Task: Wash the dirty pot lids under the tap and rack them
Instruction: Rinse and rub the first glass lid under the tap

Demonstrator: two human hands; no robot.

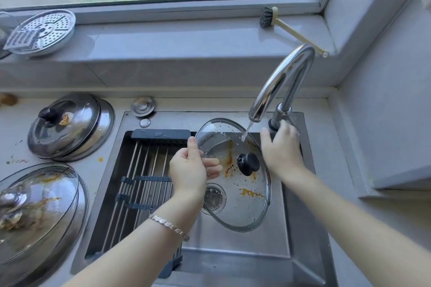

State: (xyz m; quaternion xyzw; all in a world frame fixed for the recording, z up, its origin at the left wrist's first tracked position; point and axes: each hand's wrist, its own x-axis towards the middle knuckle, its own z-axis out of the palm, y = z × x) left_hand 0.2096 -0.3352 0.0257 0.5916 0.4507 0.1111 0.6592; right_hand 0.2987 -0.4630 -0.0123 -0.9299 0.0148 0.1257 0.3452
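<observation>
A glass pot lid with a black knob and orange food smears is tilted over the sink. My left hand grips its left rim, thumb on top and fingers showing through the glass. A thin stream of water runs from the chrome tap onto the lid's upper edge. My right hand rests on the tap's base and handle. A roll-up rack of metal rods covers the left half of the sink.
Dirty steel lids are stacked on the counter at the left, and dirty glass lids lie nearer me. A perforated steamer plate and a dish brush sit on the window sill. The sink drain lies under the held lid.
</observation>
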